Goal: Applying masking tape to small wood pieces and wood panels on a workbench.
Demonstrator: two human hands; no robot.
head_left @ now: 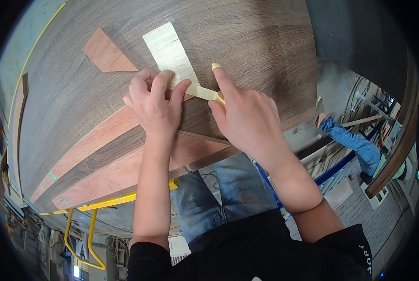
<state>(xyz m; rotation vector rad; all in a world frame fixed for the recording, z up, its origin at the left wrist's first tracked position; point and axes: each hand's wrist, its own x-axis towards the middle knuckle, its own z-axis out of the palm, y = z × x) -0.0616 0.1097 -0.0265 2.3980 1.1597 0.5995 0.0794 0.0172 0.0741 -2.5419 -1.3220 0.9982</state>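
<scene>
Between my hands runs a short strip of pale yellow masking tape (pixel 202 92). My left hand (pixel 155 103) has its fingers curled and pressed together at the tape's left end, over the near end of a pale veneer piece (pixel 169 49). My right hand (pixel 251 110) closes round the other end, where the edge of what looks like the tape roll shows under the palm. Its index finger points forward, with something yellowish covering the fingertip. Long tapered reddish veneer strips (pixel 94 127) lie beneath and beside my left forearm. Beyond my left hand rests a reddish angular veneer piece (pixel 108 51).
Everything lies on a large brown wood-grain panel (pixel 265 47). A narrow board (pixel 19 117) stands along its left side, and a yellow metal frame (pixel 111 201) runs under the near edge. At the right are another person in blue denim (pixel 354 143), a dark panel (pixel 354 37) and cables.
</scene>
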